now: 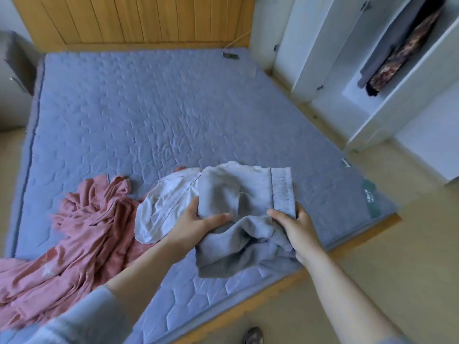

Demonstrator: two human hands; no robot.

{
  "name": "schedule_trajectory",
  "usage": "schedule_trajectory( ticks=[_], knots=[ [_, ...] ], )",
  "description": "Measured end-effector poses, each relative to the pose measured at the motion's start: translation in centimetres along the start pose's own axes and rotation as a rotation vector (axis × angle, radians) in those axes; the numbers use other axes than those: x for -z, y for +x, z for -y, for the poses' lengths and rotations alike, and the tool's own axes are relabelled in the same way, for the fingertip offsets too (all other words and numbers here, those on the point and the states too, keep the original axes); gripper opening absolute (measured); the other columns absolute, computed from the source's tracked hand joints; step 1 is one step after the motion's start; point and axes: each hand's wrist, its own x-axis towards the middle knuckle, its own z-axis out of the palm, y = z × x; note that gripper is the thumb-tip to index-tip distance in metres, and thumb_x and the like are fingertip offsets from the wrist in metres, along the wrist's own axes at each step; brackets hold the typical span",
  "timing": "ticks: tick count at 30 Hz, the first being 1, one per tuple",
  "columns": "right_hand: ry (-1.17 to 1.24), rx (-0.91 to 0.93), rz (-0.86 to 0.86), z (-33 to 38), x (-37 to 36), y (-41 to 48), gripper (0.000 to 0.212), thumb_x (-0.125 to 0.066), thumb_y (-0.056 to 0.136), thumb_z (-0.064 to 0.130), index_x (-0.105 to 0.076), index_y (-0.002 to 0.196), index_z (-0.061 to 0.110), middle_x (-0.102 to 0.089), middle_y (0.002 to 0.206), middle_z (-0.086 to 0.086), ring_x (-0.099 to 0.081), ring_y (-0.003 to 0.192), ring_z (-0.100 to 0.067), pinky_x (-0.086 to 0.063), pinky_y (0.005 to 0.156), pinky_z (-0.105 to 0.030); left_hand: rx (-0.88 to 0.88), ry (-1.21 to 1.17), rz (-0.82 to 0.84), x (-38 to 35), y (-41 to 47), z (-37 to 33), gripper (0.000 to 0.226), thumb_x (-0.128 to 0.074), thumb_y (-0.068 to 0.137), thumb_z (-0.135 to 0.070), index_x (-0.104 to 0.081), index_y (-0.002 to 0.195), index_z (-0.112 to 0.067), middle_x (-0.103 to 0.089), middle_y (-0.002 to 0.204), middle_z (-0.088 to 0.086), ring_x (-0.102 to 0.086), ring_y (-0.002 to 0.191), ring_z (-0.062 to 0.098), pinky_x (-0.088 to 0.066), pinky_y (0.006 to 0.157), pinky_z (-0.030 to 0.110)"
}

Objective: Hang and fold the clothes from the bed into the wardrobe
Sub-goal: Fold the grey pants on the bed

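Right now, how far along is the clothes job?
Looks done: a grey garment and a patterned garment hang in the open wardrobe. In hand: the left hand and right hand grip grey trousers over the bed, not yet folded flat. Left: a white garment and pink clothes lie crumpled beside them.

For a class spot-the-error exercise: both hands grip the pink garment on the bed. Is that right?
No. The head view shows the left hand and right hand gripping the grey garment on the bed; the pink garment lies further left.
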Motion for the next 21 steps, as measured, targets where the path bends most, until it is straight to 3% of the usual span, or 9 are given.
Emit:
schedule_trajectory(
  ticks=[6, 10, 17, 21],
  knots=[
    [0.053, 0.175, -0.137, 10.7, 10.1, -1.7, 0.030, -0.078, 0.077, 0.027, -0.067, 0.104, 0.034, -0.075, 0.098, 0.009, -0.072, 0.090, -0.009, -0.054, 0.071, -0.024, -0.167, -0.057, 0.204, -9.1, -0.2, -12.7, 0.066, -0.090, 0.061, -0.030, -0.056, 0.118, -0.029, -0.074, 0.099, -0.009, -0.071, 0.090, 0.008, -0.056, 0.065, 0.019],
    [0.080, 0.288, -0.240, 15.7, 18.4, -2.9, 0.033, -0.078, 0.079, 0.021, -0.066, 0.109, 0.030, -0.075, 0.100, 0.006, -0.072, 0.091, -0.012, -0.055, 0.069, -0.021, -0.273, 0.015, 0.306, -16.5, -0.3, -19.7, 0.076, -0.087, 0.053, -0.043, -0.056, 0.122, -0.033, -0.072, 0.110, -0.006, -0.069, 0.101, 0.014, -0.055, 0.087, 0.036],
    [0.010, 0.431, -0.334, 22.0, 34.0, -4.8, 0.030, -0.077, 0.079, 0.023, -0.065, 0.106, 0.032, -0.074, 0.099, 0.008, -0.071, 0.091, -0.010, -0.055, 0.073, -0.024, -0.402, 0.006, 0.461, -32.0, -0.3, -26.8, 0.066, -0.084, 0.062, -0.034, -0.056, 0.121, -0.032, -0.073, 0.106, -0.004, -0.071, 0.097, 0.014, -0.055, 0.079, 0.031],
    [-0.017, 0.490, -0.379, 24.2, 42.1, -5.8, 0.026, -0.078, 0.078, 0.023, -0.066, 0.094, 0.040, -0.074, 0.093, 0.013, -0.071, 0.082, -0.004, -0.051, 0.059, -0.012, -0.449, -0.012, 0.496, -40.6, -0.7, -29.2, 0.068, -0.085, 0.059, -0.041, -0.058, 0.120, -0.030, -0.073, 0.107, -0.002, -0.070, 0.098, 0.017, -0.055, 0.085, 0.037]
  ],
)
